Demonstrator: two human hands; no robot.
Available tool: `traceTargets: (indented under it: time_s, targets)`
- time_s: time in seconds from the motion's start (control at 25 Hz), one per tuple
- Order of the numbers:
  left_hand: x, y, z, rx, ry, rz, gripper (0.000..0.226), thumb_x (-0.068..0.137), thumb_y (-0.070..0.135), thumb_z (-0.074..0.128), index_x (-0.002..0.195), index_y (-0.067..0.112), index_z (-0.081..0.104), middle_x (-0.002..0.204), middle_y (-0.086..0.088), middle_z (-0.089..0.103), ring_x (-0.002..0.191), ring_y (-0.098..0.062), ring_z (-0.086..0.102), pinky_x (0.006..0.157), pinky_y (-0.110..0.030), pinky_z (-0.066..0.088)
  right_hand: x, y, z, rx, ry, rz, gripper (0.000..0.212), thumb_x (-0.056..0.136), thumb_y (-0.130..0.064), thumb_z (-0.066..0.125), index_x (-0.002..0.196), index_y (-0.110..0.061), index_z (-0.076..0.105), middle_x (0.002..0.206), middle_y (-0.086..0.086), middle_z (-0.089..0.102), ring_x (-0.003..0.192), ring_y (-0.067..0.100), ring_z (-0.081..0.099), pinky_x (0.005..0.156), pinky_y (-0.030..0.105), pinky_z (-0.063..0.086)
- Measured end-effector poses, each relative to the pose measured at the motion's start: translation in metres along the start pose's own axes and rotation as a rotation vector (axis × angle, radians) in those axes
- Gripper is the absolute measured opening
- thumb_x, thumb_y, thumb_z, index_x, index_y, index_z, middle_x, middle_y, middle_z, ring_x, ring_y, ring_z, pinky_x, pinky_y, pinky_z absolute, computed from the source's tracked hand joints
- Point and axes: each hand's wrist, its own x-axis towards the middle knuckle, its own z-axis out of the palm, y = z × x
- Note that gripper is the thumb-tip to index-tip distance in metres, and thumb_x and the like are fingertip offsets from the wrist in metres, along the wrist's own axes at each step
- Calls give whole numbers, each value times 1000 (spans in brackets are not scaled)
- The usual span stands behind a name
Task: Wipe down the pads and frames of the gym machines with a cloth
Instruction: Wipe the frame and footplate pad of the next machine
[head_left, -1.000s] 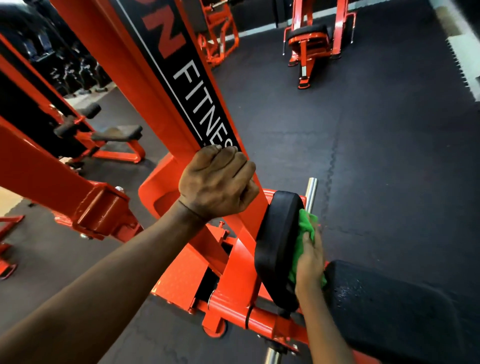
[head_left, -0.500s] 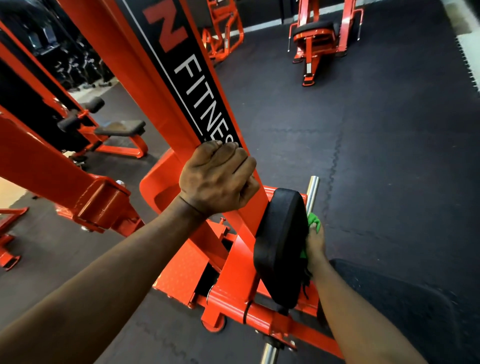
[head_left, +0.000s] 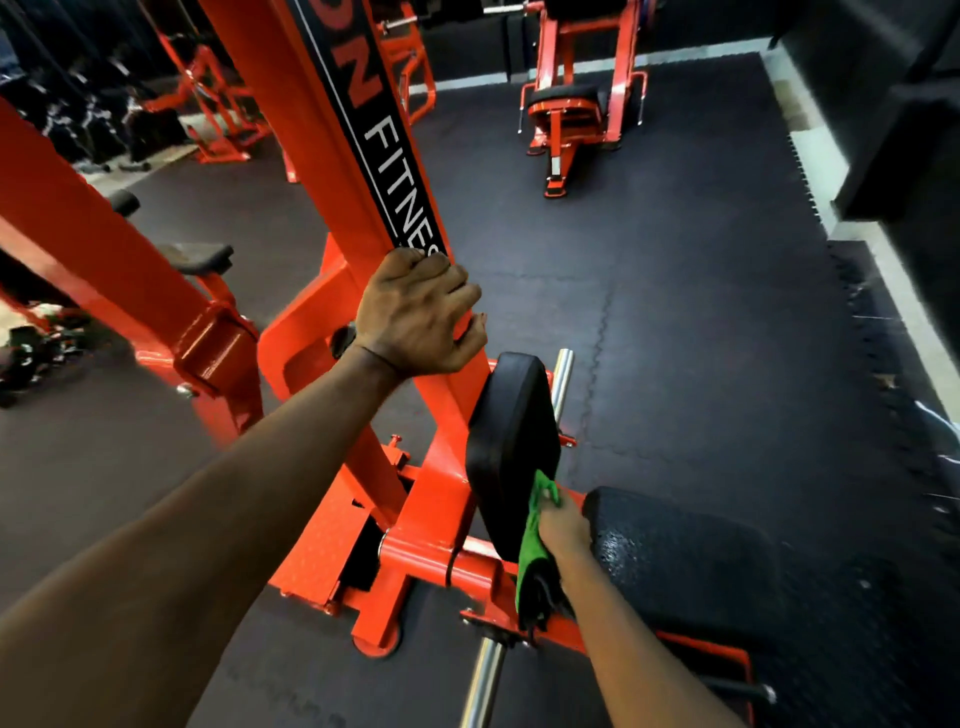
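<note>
An orange machine frame (head_left: 306, 104) with a black "FITNESS" strip slants up the middle. My left hand (head_left: 415, 317) grips this upright, fingers curled round it. Just below stands an upright black pad (head_left: 511, 431). My right hand (head_left: 563, 525) holds a green cloth (head_left: 532, 540) against the pad's lower right side; the cloth hangs down past the pad's bottom edge. A black seat pad (head_left: 691, 561) with wet droplets lies to the right of that hand.
A chrome bar (head_left: 561, 384) pokes out behind the upright pad and another chrome bar (head_left: 483, 680) sticks out below. More orange machines (head_left: 571, 98) stand at the back on the dark rubber floor (head_left: 701, 312). A black bench pad (head_left: 200, 257) sits at left.
My right hand has slid the cloth down the pad's right side, from its upper edge to its lower part. My left hand keeps its grip on the upright.
</note>
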Motion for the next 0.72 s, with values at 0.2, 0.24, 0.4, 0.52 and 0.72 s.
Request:
traceTargets:
  time_s: [0.2, 0.24, 0.4, 0.52, 0.72]
  targets:
    - [-13, 19, -26, -312, -129, -71, 20, 85, 32, 52, 69, 22, 54, 71, 1, 61, 74, -27, 62, 83, -40, 38, -52, -19, -56, 359, -40, -136, 18, 103, -31, 53, 113, -21, 63, 97, 4, 68, 85, 18, 69, 80, 37, 59]
    - [-20, 28, -33, -364, -164, -98, 18, 84, 30, 52, 67, 23, 51, 69, 1, 60, 72, -27, 61, 82, -40, 38, -62, -22, -67, 459, -26, -153, 15, 105, -17, 49, 109, -16, 63, 88, 5, 67, 69, 14, 68, 66, 32, 59]
    - [-48, 72, -52, -490, -254, -254, 18, 83, 31, 52, 67, 24, 47, 70, 0, 61, 73, -30, 62, 72, -39, 36, -95, -11, -115, 546, 29, -240, 18, 104, -2, 46, 110, -6, 63, 79, 6, 67, 52, 11, 65, 53, 27, 58]
    - [-57, 105, -65, -595, -299, -367, 25, 83, 38, 46, 72, 18, 55, 73, -4, 65, 79, -34, 64, 67, -39, 40, -110, 5, -155, 546, 44, -241, 18, 103, -4, 49, 111, -8, 65, 82, 7, 69, 63, 22, 66, 61, 34, 59]
    - [-44, 185, -98, -663, -395, -510, 15, 90, 30, 59, 87, 16, 63, 85, -8, 72, 89, -38, 64, 64, -40, 46, -117, 30, -236, 397, 25, -275, 14, 101, -20, 58, 111, -18, 68, 97, 7, 71, 82, 26, 67, 90, 50, 55]
